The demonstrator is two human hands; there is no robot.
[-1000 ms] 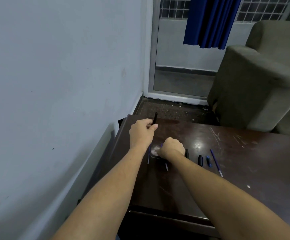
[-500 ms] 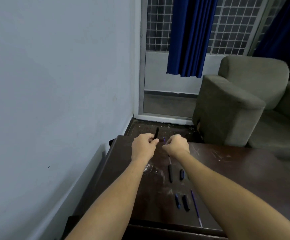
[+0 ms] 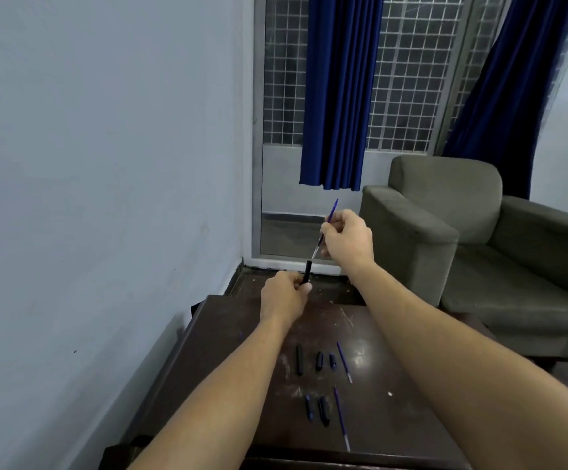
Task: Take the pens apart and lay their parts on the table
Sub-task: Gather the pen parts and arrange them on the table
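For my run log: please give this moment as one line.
left hand: grips black barrel | right hand: pinches blue refill, tip near barrel mouth | table: loose pen parts

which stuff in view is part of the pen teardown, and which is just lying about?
Job:
- left hand gripping the black barrel
- right hand pinching the blue refill
- far row of pen parts and near row of pen parts on the table

Just there:
- armchair
- curtain
- window grille
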